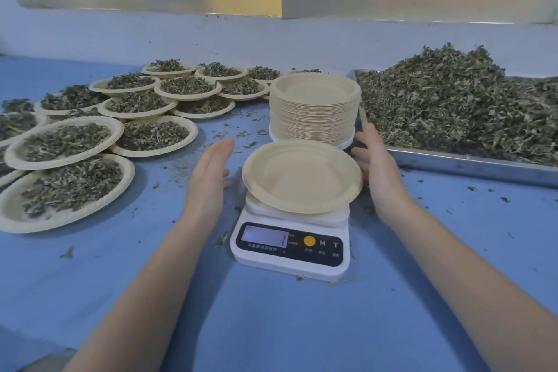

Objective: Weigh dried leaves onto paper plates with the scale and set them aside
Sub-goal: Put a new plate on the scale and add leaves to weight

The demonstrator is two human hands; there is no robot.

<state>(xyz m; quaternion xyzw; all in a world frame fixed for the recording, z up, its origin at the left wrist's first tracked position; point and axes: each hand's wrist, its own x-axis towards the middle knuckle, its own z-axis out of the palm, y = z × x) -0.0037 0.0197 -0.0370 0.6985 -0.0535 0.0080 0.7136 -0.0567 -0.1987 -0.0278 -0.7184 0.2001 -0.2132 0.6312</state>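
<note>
On the blue table (105, 281), filled plates of dried leaves (63, 142) overlap at the left. Next comes the left hand (208, 172), fingers straight and relaxed, palm turned inward, holding nothing, just beside an empty paper plate (302, 175) that rests on the white scale (290, 248). Behind it stands a stack of plates (314, 112). The right hand (377, 166) mirrors the left, loose and flat, near the plate's rim. Farthest right, a metal tray (471, 164) holds a heap of loose leaves (459, 100).

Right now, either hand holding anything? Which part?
Nothing held. The left hand and right hand are open on either side of the empty plate sitting on the scale, not gripping its rim.
</note>
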